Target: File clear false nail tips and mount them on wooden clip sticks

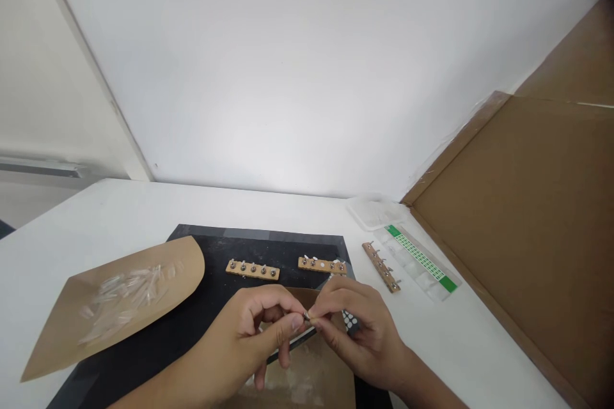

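Pinching a tiny metal bit (306, 317) between my left fingers (293, 323) and right fingers (318, 310), above the brown sheet (340, 374). Probably light, hard, kinda slippery, so I'd grip its ends.

A brown cardboard panel (537, 204) adjoins the white wall (268, 77) behind a white table (129, 204).

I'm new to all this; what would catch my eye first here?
Probably the left hand and right hand, meeting low in the middle with their fingertips at a small metal piece. Beyond them lie three studded brown strips, the rightmost one slanting. At the left, a heap of clear slivers sits on brown paper.
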Tool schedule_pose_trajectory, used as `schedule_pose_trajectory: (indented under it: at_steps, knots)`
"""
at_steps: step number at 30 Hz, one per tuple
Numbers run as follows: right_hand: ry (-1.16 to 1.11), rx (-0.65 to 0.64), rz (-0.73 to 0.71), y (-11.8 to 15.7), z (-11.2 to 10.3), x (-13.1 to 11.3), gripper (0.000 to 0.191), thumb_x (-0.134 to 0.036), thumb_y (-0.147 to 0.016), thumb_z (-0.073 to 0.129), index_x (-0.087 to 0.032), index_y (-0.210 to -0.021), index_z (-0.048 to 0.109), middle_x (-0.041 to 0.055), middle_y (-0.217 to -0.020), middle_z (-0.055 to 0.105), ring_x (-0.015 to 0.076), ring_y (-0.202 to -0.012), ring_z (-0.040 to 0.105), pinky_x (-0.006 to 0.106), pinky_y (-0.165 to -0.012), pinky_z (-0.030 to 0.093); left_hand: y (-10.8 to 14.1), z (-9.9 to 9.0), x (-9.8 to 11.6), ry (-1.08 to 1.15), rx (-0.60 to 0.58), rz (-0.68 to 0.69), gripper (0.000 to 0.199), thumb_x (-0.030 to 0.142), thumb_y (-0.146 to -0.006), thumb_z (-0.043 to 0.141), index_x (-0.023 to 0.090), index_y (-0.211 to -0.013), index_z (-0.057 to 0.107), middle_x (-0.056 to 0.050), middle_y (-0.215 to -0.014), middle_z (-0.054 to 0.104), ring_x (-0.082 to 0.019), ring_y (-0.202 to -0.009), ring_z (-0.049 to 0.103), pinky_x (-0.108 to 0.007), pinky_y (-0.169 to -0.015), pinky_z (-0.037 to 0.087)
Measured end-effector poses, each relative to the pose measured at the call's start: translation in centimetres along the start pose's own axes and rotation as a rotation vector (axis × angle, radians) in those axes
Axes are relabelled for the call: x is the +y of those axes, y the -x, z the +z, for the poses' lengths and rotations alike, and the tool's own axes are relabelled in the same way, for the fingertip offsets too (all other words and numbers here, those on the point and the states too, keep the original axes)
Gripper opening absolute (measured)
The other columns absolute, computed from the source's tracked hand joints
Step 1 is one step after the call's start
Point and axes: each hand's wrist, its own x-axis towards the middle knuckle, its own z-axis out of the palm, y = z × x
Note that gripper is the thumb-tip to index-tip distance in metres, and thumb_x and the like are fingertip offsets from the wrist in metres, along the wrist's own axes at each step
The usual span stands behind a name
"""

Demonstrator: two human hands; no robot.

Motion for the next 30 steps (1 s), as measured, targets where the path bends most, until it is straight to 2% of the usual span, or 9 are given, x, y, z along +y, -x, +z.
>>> schedule_pose_trajectory:
  at_steps: [9,17,30]
  knots:
    - [-0.006,0.031,-0.054,-0.01,0.03,0.08,0.016,-0.011,-0.097,0.071,-0.022,-0.107,0.075,0.0029,-0.087,0.071,0.0157,-0.074,0.066,0.026,-0.065,0.052,-0.06,-0.01,-0.18,-0.006,0.007,-0.016,0.047,0.059,-0.093,0.074,0.013,-0.102,0.076,0.0,-0.069,0.062,-0.012,-0.059,0.062,-0.013,-0.039,0.05]
    - [-0.007,0.028,-0.046,0.08,0.05,0.19,0.019,-0.008,-0.096,0.07,-0.022,-0.106,0.075,0.0023,-0.087,0.071,0.015,-0.074,0.066,0.025,-0.066,0.052,0.02,0.11,0.05,0.002,0.01,-0.002,0.049,0.061,-0.092,0.074,0.013,-0.102,0.078,-0.003,-0.079,0.064,-0.013,-0.064,0.063,-0.012,-0.039,0.05]
    - [0.01,0.012,-0.033,0.0,0.01,-0.01,0.018,-0.008,-0.096,0.069,-0.023,-0.106,0.074,0.002,-0.087,0.071,0.0147,-0.075,0.066,0.025,-0.066,0.051,-0.02,0.19,0.35,-0.016,0.01,-0.004,0.049,0.061,-0.091,0.074,0.013,-0.1,0.079,-0.003,-0.08,0.062,-0.013,-0.065,0.062,-0.012,-0.038,0.05]
